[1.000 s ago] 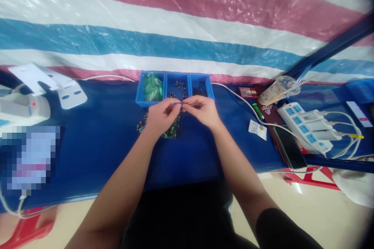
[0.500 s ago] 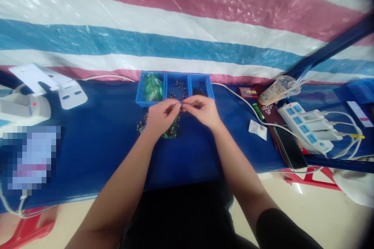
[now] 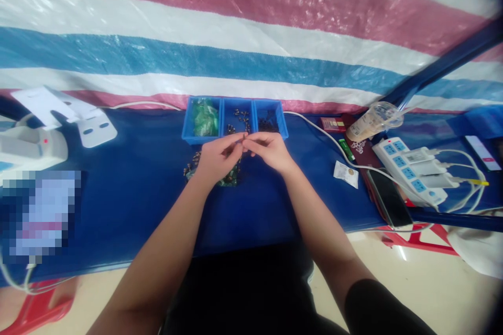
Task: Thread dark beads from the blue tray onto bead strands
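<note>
Fingertips of my left hand [image 3: 220, 156] and my right hand [image 3: 269, 151] meet in a pinch just in front of a blue divided bin [image 3: 202, 141]. Whatever small part sits between them is too tiny and too covered to name. Partly under my left hand lies a dark greenish bag [image 3: 228, 183] with small metal pieces [image 3: 196, 158] around it. In the bin, the left compartment holds a green plastic bag [image 3: 206, 118], the middle one small brass-coloured parts [image 3: 241, 113], and the right one small black parts [image 3: 268, 121].
To the right are a plastic cup [image 3: 371, 123], a power strip [image 3: 408, 170] with chargers, a black phone [image 3: 389, 199], a white packet [image 3: 346, 174] and a cable [image 3: 326, 135]. On the left stand a white device [image 3: 35, 144], a white stand [image 3: 96, 128] and a blurred-out phone [image 3: 47, 212].
Both hands stay pinched together at the same spot. My right hand has shifted slightly left and down, and the fingertips are closer together.
</note>
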Available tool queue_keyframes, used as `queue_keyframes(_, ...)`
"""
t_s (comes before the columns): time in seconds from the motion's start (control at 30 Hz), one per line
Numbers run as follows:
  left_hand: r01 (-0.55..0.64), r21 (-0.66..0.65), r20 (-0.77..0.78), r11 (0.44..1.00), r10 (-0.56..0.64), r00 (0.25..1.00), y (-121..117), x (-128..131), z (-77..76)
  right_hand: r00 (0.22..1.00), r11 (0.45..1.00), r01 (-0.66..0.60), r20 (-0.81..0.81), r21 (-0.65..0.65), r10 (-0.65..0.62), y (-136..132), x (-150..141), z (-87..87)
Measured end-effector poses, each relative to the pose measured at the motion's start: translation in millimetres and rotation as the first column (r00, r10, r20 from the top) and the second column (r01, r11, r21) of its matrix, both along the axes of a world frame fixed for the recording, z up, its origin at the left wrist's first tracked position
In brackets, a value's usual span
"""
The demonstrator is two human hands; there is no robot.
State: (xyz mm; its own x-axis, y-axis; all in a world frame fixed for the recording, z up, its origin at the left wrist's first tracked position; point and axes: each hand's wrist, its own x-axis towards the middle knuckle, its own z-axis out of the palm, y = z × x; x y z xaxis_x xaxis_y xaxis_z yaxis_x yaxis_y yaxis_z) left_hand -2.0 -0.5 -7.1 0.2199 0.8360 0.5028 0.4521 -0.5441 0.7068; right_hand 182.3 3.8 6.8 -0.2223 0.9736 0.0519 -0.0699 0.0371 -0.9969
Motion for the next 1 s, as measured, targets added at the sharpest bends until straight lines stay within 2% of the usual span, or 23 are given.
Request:
queue_keyframes(0.17, 0.004, -0.003, -0.063, 1.000, -0.004, 0.998, 0.4, -0.8, -2.7, 1.000, 1.000, -0.005, -0.014, -0.013, 0.005, 1.4, -0.9, -1.2)
queue_keyframes(0.3, -0.022, 0.040, -0.107, 0.999, 0.026, 0.994, 0.1, -1.0, -3.9, 0.999, 1.000, 0.000, 0.039, -0.018, 0.000, 1.9, -0.1, -0.5)
queue_keyframes(0.5, -0.087, 0.013, -0.141, 0.996, 0.088, 0.986, -0.3, -1.1, -2.8, 0.991, 0.991, 0.131, -0.012, 0.036, -0.130, 1.4, -1.2, -0.4)
queue_keyframes(0.6, -0.091, -0.006, -0.157, 0.996, 0.089, 0.984, -0.2, -1.1, -2.3, 0.991, 0.989, 0.133, -0.038, 0.064, -0.131, 1.9, -0.2, -1.2)
queue_keyframes(1.0, -0.098, -0.017, -0.111, 0.995, 0.096, 0.989, -1.5, -0.9, 2.8, 0.982, 0.986, 0.122, 0.128, 0.109, -0.136, 0.7, 4.3, -0.3)
